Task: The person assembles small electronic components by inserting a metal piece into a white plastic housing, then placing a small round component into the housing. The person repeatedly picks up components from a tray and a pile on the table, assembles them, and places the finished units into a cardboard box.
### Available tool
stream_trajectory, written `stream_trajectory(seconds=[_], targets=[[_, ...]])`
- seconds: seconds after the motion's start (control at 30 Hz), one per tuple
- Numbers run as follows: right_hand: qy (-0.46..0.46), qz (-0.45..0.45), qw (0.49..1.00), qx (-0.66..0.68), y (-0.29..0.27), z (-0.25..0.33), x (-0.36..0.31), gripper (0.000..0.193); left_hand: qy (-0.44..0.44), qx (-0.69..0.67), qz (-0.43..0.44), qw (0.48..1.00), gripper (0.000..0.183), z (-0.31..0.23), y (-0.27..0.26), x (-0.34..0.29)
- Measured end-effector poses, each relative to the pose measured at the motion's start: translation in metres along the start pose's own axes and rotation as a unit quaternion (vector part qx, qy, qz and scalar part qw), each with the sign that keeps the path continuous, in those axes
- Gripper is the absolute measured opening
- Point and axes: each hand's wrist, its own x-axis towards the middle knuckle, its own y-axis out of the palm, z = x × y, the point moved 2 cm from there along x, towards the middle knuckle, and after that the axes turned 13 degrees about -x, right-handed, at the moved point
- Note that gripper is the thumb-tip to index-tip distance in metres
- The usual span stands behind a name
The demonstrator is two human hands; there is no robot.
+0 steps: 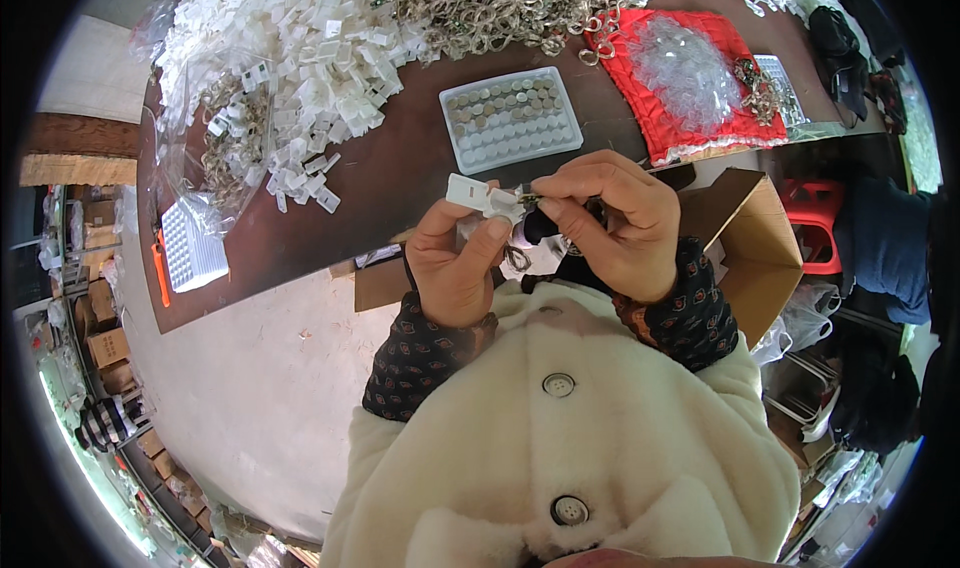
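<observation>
My left hand (pixel 457 258) is closed, thumb and fingers pinching a small white plastic case (pixel 468 192) with a slot in its face. My right hand (pixel 622 226) pinches something small and dark at the right end of that case; what it is I cannot make out. A dark strand hangs below the fingers. Just beyond my hands, on the brown table (pixel 330 230), stands a white tray (pixel 513 155) of round cups, several holding small silvery discs like button cells.
White plastic cases (pixel 300 43) lie heaped at the far left, beside a pile of metal rings and clasps (pixel 480 8). Clear plastic pieces (pixel 682 73) rest on a red cloth (pixel 640 118). An orange-handled tool (pixel 161 268) lies near the left edge. A cardboard box (pixel 755 248) and red stool (pixel 812 223) stand right.
</observation>
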Motion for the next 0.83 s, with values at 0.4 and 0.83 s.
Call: stream_trajectory(seconds=[0.4,0.83], targets=[[0.048,0.038,0.996,0.061,0.017,0.013,-0.006,0.02,0.049,0.085,0.073,0.992,0.026,-0.015,-0.012,-0.009],[0.054,0.089,0.988,0.116,0.025,0.004,-0.012,0.024,0.089,0.078,0.049,0.992,0.037,-0.014,-0.018,-0.006]])
